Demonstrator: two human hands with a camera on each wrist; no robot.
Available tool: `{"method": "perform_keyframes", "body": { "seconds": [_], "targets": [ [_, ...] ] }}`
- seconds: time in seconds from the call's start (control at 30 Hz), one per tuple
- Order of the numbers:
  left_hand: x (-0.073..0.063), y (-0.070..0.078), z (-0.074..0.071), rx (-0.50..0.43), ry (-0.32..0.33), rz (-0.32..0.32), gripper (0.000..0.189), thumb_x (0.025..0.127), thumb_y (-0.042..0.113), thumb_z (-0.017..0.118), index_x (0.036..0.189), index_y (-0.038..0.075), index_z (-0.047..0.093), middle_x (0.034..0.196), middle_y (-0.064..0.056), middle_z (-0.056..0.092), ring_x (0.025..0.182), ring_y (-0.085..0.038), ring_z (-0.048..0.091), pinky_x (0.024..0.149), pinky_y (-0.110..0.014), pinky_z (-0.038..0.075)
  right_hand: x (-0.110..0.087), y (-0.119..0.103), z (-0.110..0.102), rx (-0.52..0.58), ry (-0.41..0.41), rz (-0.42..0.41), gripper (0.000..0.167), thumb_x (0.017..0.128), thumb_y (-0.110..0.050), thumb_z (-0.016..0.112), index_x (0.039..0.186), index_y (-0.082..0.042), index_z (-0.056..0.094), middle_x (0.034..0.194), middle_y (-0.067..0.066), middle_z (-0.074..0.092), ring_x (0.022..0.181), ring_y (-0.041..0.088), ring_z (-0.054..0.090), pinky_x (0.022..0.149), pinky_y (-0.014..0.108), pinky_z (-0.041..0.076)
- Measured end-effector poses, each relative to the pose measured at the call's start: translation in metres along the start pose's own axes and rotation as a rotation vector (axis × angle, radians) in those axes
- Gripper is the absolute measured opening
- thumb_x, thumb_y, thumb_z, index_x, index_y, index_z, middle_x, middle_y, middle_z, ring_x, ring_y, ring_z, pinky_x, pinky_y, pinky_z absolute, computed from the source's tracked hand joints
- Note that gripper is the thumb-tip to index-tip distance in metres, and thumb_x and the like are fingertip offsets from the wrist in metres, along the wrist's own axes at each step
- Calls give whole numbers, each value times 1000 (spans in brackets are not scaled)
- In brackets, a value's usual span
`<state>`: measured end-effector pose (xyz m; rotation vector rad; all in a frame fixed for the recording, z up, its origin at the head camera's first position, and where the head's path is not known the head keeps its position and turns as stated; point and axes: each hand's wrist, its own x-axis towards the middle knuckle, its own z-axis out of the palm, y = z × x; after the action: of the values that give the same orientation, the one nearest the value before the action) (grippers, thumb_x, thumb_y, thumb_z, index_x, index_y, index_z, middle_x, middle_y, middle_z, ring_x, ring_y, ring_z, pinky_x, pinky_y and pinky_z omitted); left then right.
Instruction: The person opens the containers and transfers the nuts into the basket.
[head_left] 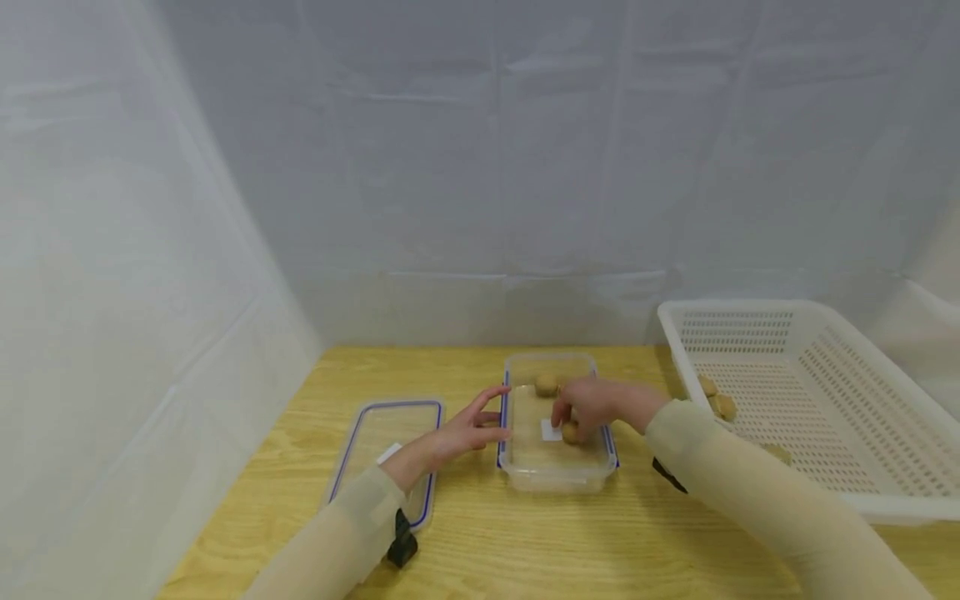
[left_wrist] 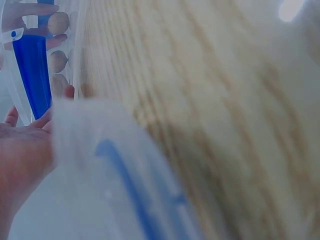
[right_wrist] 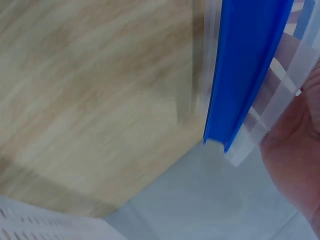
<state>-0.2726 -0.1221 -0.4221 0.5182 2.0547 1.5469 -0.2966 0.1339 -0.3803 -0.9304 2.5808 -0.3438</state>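
Note:
A clear plastic food container (head_left: 551, 481) with blue side clips stands open on the table. My right hand (head_left: 591, 403) reaches down into it and pinches a round brown ball (head_left: 571, 432), its kind unclear. In the left wrist view, fingers show above and below that ball (left_wrist: 58, 23), with more balls beside it. Another brown ball (head_left: 546, 384) lies at the container's far end. My left hand (head_left: 467, 433), fingers spread, touches the container's left edge. In the right wrist view, a blue clip (right_wrist: 246, 70) hides most of the hand's fingers.
Left of the container lies a clear lid (head_left: 365, 437) with a blue seal, partly under my left forearm. A white slotted basket (head_left: 678, 354) stands at the right, holding several brown balls (head_left: 723, 407). A white label (head_left: 551, 430) shows at the container. White sheeting (head_left: 480, 208) surrounds the table.

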Motion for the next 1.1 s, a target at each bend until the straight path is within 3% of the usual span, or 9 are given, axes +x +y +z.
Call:
{"method": "perform_keyframes", "body": {
  "seconds": [0.73,1.1],
  "targets": [
    [-2,1,0,-4,-6,12,69,98,16,58,155,20,19,148,-32,31,138,-41,28,104,-64,25,4,-7,1,52,14,-26,28,71,5,78,96,-6,74,93,-3,66,88,15,59,83,32,49],
    [-1,1,0,1,-5,13,69,99,16,56,155,19,18,147,-31,32,137,-42,30,104,-64,26,-9,-4,-31,86,75,-107,29,74,1,78,103,-2,73,101,2,69,94,18,61,80,30,50]
  ]
}}
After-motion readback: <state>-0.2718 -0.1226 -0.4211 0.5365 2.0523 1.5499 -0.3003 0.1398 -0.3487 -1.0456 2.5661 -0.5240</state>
